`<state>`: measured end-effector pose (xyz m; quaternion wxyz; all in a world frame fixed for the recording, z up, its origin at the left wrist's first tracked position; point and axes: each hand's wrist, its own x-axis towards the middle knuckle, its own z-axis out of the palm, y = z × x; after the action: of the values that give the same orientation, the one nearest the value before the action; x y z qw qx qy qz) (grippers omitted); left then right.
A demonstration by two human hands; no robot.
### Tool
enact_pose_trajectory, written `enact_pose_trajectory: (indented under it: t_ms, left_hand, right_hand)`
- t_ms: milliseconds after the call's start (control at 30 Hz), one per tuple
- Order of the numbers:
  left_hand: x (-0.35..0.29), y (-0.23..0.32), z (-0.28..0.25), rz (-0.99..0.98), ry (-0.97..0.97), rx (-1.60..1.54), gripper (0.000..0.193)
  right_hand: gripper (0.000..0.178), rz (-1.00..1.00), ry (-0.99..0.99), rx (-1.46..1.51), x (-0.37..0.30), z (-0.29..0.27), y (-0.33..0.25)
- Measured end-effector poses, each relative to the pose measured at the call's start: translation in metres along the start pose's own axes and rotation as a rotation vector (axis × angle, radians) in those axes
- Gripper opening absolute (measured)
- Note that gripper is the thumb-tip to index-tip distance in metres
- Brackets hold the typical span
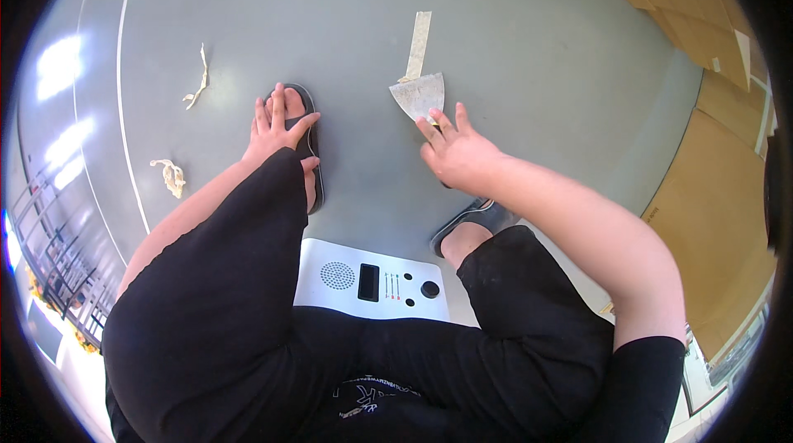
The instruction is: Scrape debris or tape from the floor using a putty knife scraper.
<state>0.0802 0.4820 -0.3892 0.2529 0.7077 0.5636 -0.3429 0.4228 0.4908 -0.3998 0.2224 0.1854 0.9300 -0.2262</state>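
Note:
My right hand (454, 146) is closed around a scraper whose handle is mostly hidden under the palm. The scraper's wide, greyish blade (420, 96) lies low over the floor, its front edge at the near end of a beige tape strip (420, 40). That strip runs away from me, and its near end looks crumpled. My left hand (277, 131) has its fingers spread over my left sandal (311, 154) and holds nothing.
Crumpled tape scraps lie on the grey floor to the left, one a thin twist (201, 80), the other a bunched clump (172, 177). A white box with a round grille and knobs (372, 278) is between my legs. Cardboard sheets (710, 187) stand at the right.

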Motion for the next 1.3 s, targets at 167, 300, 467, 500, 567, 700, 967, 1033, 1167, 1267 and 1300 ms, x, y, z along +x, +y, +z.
enact_pose_trajectory:
  t_ms: [167, 300, 467, 500, 567, 700, 967, 1033, 1167, 1267, 1300]
  left_hand:
    - [0.001, -0.006, 0.005, 0.024, 0.06, 0.003, 0.089]
    - [0.001, -0.001, 0.002, 0.02, 0.038, -0.006, 0.089]
    - [0.001, 0.0, 0.0, -0.013, -0.006, 0.011, 0.09]
    - [0.001, -0.001, 0.001, -0.001, 0.012, 0.015, 0.09]
    - [-0.002, -0.003, 0.005, 0.011, 0.026, 0.021, 0.09]
    - [0.001, -0.002, 0.005, 0.025, 0.046, 0.02, 0.09]
    - [-0.002, -0.001, 0.002, -0.003, 0.002, 0.046, 0.09]
    - [-0.002, -0.004, 0.007, 0.025, 0.076, 0.028, 0.089]
    - [0.001, -0.001, 0.003, 0.027, 0.042, 0.006, 0.09]
    - [0.002, 0.002, 0.001, -0.002, 0.007, 0.01, 0.089]
    - [0.002, 0.001, -0.001, -0.004, -0.006, 0.016, 0.089]
  right_hand:
    - [0.033, -0.031, 0.089, 0.077, -0.001, -0.007, -0.04]
    - [0.037, -0.221, 0.038, 0.042, -0.008, 0.009, -0.066]
    - [0.036, 0.056, 0.099, 0.073, 0.0, 0.005, -0.01]
    - [0.036, 0.038, 0.119, 0.04, 0.0, 0.005, -0.009]
    - [0.037, 0.018, 0.138, 0.011, 0.001, 0.001, -0.018]
    - [0.038, -0.206, 0.118, 0.0, -0.003, -0.002, -0.057]
    - [0.03, -0.006, 0.178, 0.022, -0.002, 0.002, -0.009]
    - [0.03, -0.015, 0.188, 0.081, 0.002, -0.004, -0.029]
    - [0.031, -0.136, 0.064, 0.065, -0.002, 0.002, -0.057]
    - [0.03, -0.034, 0.119, 0.078, 0.003, 0.008, -0.022]
    - [0.03, 0.056, 0.17, 0.083, 0.005, 0.006, -0.006]
